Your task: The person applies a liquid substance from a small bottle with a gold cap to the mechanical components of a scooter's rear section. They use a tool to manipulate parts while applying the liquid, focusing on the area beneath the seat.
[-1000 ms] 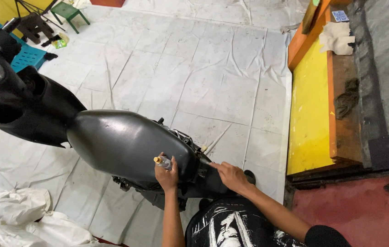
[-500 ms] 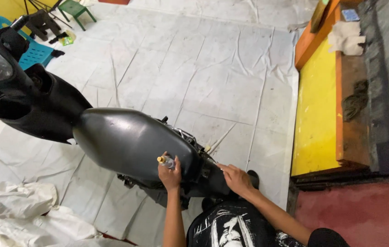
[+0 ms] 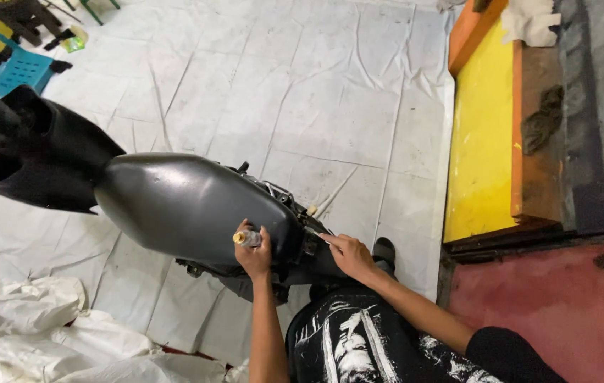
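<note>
A motorcycle stands across the left of the head view, its matt dark grey fuel tank (image 3: 188,202) in front of me. My left hand (image 3: 253,257) rests against the tank's rear side, closed on a small bottle with a yellow cap (image 3: 244,238). My right hand (image 3: 348,254) is at the tank's rear end, pinching a thin light tool (image 3: 314,232) whose tip points into the frame parts there. The black front bodywork (image 3: 11,142) fills the far left.
White sheeting (image 3: 302,99) covers the floor. Crumpled white cloth (image 3: 39,333) lies at the lower left. A yellow and orange bench (image 3: 490,135) runs along the right, with a dark rag (image 3: 543,120) on it. A blue crate (image 3: 21,69) stands top left.
The view has shifted slightly, so the tank and both hands sit a little lower and more central. Both hands keep their places on the tank.
</note>
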